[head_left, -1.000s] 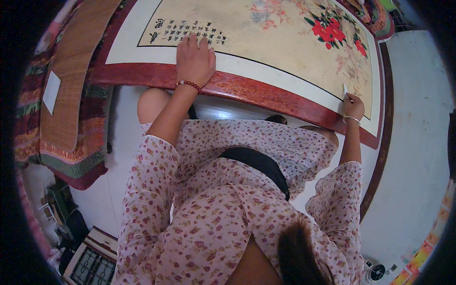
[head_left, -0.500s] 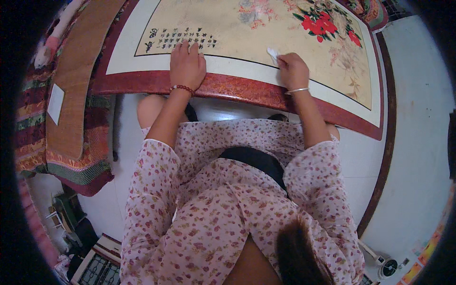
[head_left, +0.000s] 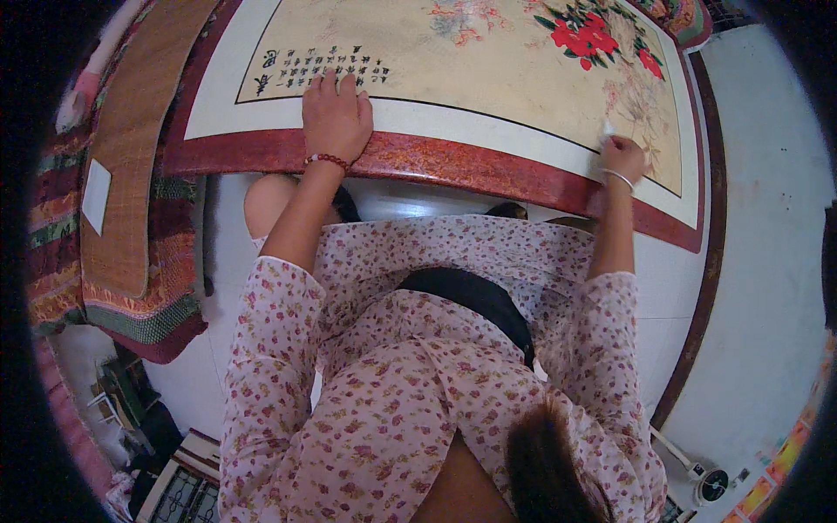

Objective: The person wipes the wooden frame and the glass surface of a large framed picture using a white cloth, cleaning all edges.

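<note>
My left hand (head_left: 338, 122), with a dark red bead bracelet on its wrist, lies flat on the near left part of a low table, its fingers resting by the black writing on the top. The table has a glossy red-brown rim (head_left: 436, 163) around a cream picture panel (head_left: 488, 65) with red flowers. Farther right, my right hand (head_left: 624, 159), wearing a pale bangle, is closed on a white tissue (head_left: 608, 128). Only a small tip of the tissue shows past the fingers. That hand is at the panel's black border line, near the right corner.
To the left stands a seat with a striped woven cover (head_left: 170, 318) and a brown mat (head_left: 126, 187); a white flat rectangle (head_left: 97, 196) lies on the mat. A pale wall (head_left: 776, 174) rises at right. A small fan (head_left: 711, 485) is at lower right.
My right hand has slid to the right along the near side of the panel, still holding the tissue. The left hand stays flat in nearly the same place.
</note>
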Demonstrator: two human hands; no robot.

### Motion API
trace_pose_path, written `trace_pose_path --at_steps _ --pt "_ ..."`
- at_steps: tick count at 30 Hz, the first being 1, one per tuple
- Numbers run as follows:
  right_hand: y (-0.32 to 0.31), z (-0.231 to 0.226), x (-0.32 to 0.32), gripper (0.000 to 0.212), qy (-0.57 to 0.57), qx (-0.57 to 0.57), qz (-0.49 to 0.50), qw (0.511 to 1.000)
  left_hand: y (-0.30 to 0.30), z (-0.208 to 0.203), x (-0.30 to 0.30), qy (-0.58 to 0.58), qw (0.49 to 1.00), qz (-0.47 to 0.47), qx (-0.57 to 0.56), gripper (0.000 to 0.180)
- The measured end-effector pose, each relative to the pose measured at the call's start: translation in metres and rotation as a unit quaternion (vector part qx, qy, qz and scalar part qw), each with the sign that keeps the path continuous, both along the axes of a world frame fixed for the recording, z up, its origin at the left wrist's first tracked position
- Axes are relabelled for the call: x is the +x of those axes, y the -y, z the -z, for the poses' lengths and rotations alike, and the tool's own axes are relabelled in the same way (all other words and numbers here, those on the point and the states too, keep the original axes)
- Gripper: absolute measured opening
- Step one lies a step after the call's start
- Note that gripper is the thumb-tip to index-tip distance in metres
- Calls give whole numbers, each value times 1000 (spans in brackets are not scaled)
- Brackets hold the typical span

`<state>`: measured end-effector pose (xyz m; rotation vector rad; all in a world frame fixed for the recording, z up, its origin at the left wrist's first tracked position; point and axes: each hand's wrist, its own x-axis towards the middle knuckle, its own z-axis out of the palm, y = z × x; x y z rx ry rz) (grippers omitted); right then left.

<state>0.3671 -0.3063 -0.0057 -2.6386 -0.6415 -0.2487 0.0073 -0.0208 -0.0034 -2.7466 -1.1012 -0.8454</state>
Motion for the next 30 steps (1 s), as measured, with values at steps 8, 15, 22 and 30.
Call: trace_pose_path --at_steps 8,15,22,30 --pt "-149 -12 -187 8 70 -12 -386 920 -8 7 1 2 1000 17 -20 38" --pt "-38 7 -80 9 62 48 -295 952 -4 3 -1 0 999 22 -29 39" --pt "134 -14 70 17 33 -122 158 979 4 -5 6 -14 999 12 -27 39" --pt "-91 15 55 19 100 -98 -70 988 4 -8 9 -13 999 2 -34 40"
